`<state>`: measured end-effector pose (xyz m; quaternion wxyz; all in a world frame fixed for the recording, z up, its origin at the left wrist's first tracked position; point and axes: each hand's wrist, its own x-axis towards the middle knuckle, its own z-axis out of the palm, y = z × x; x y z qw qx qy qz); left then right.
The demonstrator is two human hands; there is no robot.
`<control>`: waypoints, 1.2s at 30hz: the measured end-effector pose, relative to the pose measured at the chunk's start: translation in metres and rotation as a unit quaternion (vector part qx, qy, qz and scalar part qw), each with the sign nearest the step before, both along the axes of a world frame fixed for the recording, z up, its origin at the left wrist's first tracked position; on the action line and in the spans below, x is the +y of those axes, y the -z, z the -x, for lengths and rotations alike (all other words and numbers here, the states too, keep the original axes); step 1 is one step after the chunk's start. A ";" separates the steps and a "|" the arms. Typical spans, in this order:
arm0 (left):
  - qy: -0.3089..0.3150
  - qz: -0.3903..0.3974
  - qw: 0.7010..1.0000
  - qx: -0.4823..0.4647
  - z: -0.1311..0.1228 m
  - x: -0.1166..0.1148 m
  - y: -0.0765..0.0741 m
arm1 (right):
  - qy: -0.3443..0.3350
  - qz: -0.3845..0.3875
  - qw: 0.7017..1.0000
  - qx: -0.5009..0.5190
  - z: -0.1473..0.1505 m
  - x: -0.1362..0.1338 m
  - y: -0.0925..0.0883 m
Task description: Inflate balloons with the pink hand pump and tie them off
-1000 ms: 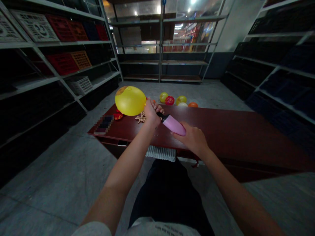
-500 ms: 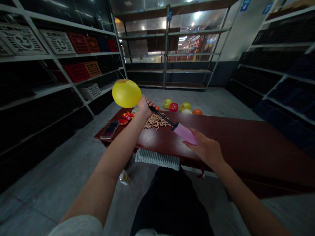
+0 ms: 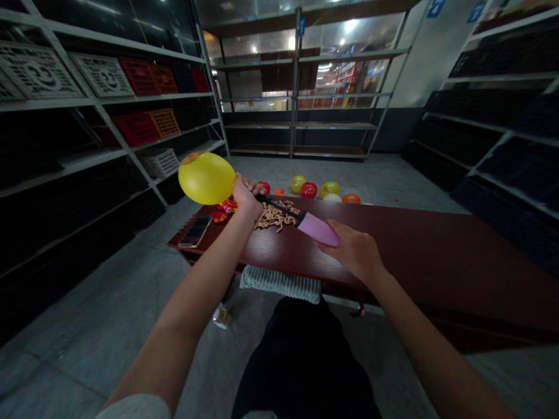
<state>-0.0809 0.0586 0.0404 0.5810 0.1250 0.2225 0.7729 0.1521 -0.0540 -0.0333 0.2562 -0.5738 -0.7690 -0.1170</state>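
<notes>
My left hand [image 3: 245, 195] is closed round the neck of an inflated yellow balloon [image 3: 206, 177], held on the black nozzle of a hand pump. My right hand [image 3: 356, 253] grips the pump's pink handle [image 3: 318, 229], with the black rod partly drawn out between the two hands. Both hands hover over the left end of a dark red table [image 3: 414, 244]. Under them lies a heap of tan uninflated balloons [image 3: 274, 216], and a few red and orange ones [image 3: 223, 209] lie beside my left hand.
A phone [image 3: 195, 230] lies at the table's left corner. Several inflated balloons [image 3: 321, 191] rest on the floor beyond the table. A white ribbed cloth [image 3: 279, 281] hangs under the table edge. Metal shelving with crates [image 3: 102, 75] lines both sides and the back.
The pink handle has moved in toward my left hand, so less rod shows than half a second ago. The balloon and my left hand have shifted left and slightly lower.
</notes>
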 end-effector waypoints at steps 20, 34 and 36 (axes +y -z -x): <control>0.107 0.095 0.990 0.020 -0.041 -0.004 0.043 | 0.030 0.006 0.999 -0.025 0.008 -0.012 0.032; 0.006 0.008 1.000 0.021 0.015 -0.018 0.011 | 0.023 -0.011 0.998 -0.057 -0.035 -0.019 0.036; -0.019 -0.001 1.000 0.023 0.008 -0.025 0.011 | 0.029 -0.012 0.999 -0.039 -0.036 -0.021 0.038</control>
